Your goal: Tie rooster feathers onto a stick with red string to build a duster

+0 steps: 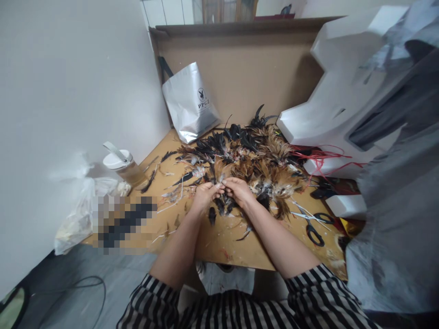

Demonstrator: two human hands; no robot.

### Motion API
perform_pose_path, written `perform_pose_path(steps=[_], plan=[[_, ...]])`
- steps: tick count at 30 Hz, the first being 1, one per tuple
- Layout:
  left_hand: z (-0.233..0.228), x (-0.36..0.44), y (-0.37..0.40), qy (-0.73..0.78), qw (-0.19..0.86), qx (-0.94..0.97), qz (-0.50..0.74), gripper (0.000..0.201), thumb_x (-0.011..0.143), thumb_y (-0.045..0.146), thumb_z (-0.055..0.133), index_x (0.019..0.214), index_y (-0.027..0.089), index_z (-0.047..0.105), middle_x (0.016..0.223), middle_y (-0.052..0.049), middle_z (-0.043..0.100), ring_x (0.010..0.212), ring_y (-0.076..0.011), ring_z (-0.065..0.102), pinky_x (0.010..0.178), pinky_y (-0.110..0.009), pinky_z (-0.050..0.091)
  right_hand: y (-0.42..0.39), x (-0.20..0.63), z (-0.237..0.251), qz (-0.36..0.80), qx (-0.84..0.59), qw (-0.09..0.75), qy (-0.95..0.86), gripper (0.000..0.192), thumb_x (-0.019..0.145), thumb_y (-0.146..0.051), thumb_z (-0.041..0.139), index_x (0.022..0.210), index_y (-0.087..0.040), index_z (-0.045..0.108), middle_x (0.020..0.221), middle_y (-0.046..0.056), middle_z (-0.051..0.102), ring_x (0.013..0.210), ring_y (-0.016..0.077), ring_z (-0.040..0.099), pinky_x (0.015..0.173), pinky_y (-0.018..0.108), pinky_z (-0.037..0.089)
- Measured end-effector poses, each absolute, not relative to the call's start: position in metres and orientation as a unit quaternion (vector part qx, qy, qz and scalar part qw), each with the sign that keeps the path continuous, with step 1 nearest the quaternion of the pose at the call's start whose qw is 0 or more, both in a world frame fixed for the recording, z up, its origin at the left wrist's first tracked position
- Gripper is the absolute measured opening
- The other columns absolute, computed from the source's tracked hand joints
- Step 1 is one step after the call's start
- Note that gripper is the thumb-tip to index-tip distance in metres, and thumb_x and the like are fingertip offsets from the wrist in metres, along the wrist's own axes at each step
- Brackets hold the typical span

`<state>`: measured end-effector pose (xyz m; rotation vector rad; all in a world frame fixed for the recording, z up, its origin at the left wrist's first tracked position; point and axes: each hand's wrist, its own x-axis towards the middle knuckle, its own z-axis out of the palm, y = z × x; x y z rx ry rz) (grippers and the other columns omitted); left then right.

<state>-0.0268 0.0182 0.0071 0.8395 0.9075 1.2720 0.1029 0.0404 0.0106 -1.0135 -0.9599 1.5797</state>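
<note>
A big heap of black and brown feathers [250,153] covers the middle of the wooden table [219,246]. My left hand [206,194] and my right hand [240,189] meet at the near edge of the heap, fingertips pinched together on a small bunch of feathers [222,183]. Dark feathers [222,205] lie under and between both wrists. Loose single feathers are scattered to the left of the heap.
Black-handled scissors [313,226] lie right of my right arm. A silver bag [188,103] leans at the back. A lidded jar [123,165] and a plastic bag [77,214] sit left. White foam pieces [343,96] and red string [318,157] crowd the right.
</note>
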Motion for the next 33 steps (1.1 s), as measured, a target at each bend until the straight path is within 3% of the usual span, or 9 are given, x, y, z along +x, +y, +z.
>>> perform_pose_path(steps=[5, 16, 23, 28, 33], plan=[[0.008, -0.029, 0.018, 0.365, 0.704, 0.282, 0.54, 0.012, 0.07, 0.016, 0.065, 0.079, 0.009, 0.064, 0.077, -0.008, 0.068, 0.057, -0.0057, 0.059, 0.048, -0.012, 0.043, 0.042, 0.105, 0.012, 0.627, -0.404, 0.52, -0.416, 0.031, 0.053, -0.04, 0.073, 0.067, -0.015, 0.062, 0.049, -0.004, 0.052, 0.043, 0.005, 0.039, 0.042, 0.019, 0.028], [0.001, -0.025, 0.018, 0.384, 0.701, 0.31, 0.515, 0.013, 0.067, 0.02, 0.069, 0.071, 0.008, 0.063, 0.064, -0.004, 0.064, 0.052, -0.0047, 0.056, 0.046, -0.012, 0.041, 0.041, 0.104, 0.01, 0.567, -0.424, 0.524, -0.473, 0.026, 0.056, -0.039, 0.071, 0.067, -0.016, 0.064, 0.058, -0.003, 0.058, 0.051, 0.0076, 0.047, 0.052, 0.021, 0.035], [0.002, -0.027, 0.019, 0.439, 0.608, 0.401, 0.526, 0.023, 0.061, 0.031, 0.071, 0.063, 0.01, 0.062, 0.06, -0.005, 0.063, 0.048, -0.0078, 0.054, 0.045, -0.017, 0.04, 0.04, 0.107, 0.016, 0.56, -0.412, 0.494, -0.523, 0.025, 0.06, -0.038, 0.068, 0.067, -0.015, 0.064, 0.054, -0.004, 0.055, 0.047, 0.0066, 0.042, 0.049, 0.02, 0.032], [0.007, -0.039, 0.023, 0.491, 0.496, 0.375, 0.609, 0.027, 0.065, 0.036, 0.067, 0.079, 0.013, 0.065, 0.068, -0.004, 0.066, 0.045, -0.0061, 0.05, 0.044, -0.017, 0.037, 0.052, 0.119, 0.011, 0.512, -0.465, 0.539, -0.481, 0.028, 0.059, -0.041, 0.067, 0.072, -0.016, 0.064, 0.05, -0.004, 0.051, 0.044, 0.0069, 0.038, 0.044, 0.02, 0.029], [0.011, -0.05, 0.026, 0.51, 0.427, 0.319, 0.675, 0.022, 0.065, 0.035, 0.066, 0.069, 0.014, 0.061, 0.066, 0.001, 0.064, 0.055, -0.0072, 0.054, 0.052, -0.017, 0.04, 0.064, 0.13, -0.005, 0.404, -0.513, 0.523, -0.548, 0.021, 0.063, -0.036, 0.062, 0.068, -0.015, 0.064, 0.063, 0.001, 0.062, 0.056, 0.0111, 0.051, 0.056, 0.023, 0.039]])
